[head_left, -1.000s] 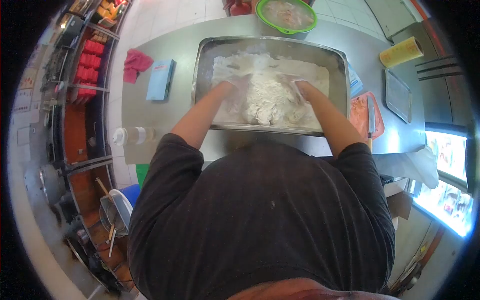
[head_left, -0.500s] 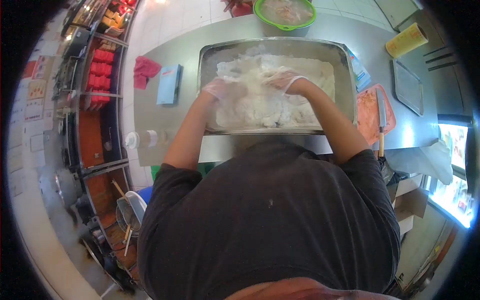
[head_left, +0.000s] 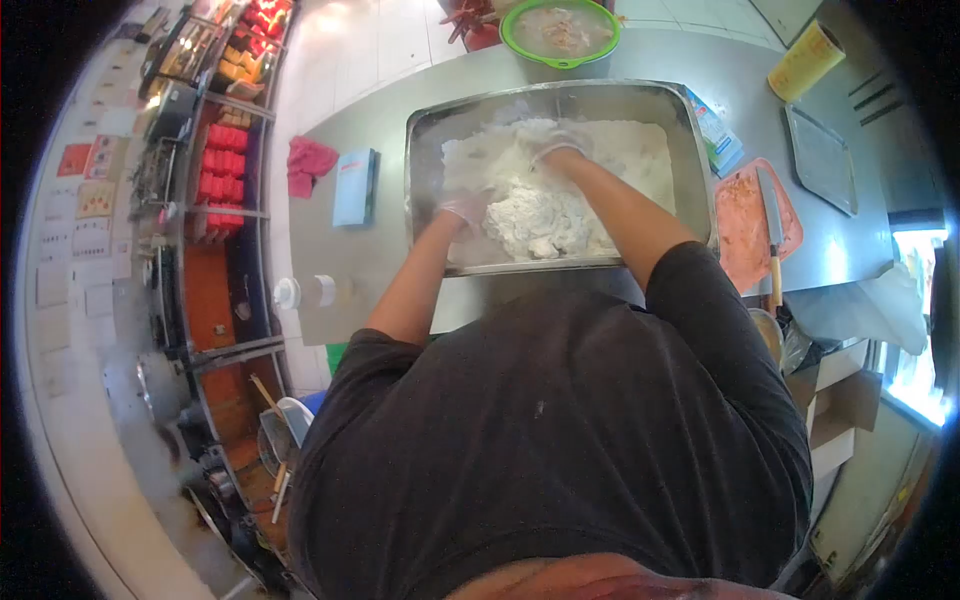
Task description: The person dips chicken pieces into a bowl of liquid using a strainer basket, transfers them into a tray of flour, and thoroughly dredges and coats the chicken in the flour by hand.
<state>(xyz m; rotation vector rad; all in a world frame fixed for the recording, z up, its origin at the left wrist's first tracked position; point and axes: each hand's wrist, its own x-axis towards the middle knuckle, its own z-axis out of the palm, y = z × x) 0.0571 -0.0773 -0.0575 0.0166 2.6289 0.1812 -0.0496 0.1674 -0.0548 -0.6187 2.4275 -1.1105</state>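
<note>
white powder (head_left: 635, 160) spread in your metal pan (head_left: 424, 165), with both your gloved hands inside
your left hand (head_left: 468, 207) is at the left side of the coated, lumpy heap (head_left: 540, 222), near the pan's front; your right hand (head_left: 566, 146) is farther back, just beyond the heap; both sets of fingers are blurred, so you cannot tell whether they are open or closed; on the table (head_left: 375, 262), right of the pan, a knife (head_left: 770, 205) lies across a pink tray (head_left: 742, 238); the green-rimmed bowl (head_left: 560, 62) sits behind
</note>
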